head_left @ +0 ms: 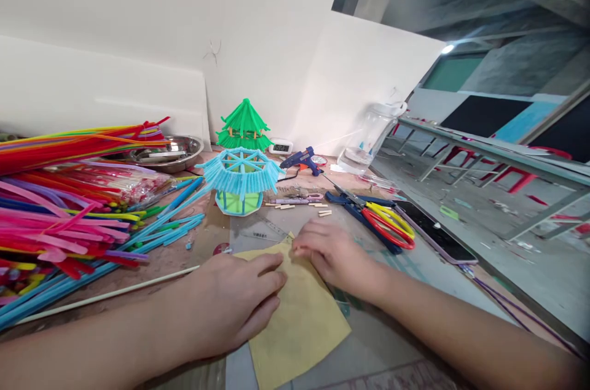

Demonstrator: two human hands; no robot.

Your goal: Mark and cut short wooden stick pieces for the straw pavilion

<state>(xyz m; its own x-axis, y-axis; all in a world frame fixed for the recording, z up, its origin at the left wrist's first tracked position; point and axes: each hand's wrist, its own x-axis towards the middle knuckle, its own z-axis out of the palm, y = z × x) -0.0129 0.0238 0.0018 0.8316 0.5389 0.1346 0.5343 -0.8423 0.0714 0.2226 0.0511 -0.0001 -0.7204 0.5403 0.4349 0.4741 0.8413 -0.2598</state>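
Though thin, sheet [302,335] beneath left grip [242,298]

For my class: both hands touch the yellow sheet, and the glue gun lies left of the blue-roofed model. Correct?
No: the glue gun lies right of the blue-roofed model, as the head view shows; left hand and right hand do touch the yellow sheet.

Pipe cleaners [69,224] lie left of the sheet [302,328], 1 phone [436,233] right of it. Behind the sheet lies 1 glue gun [298,159].
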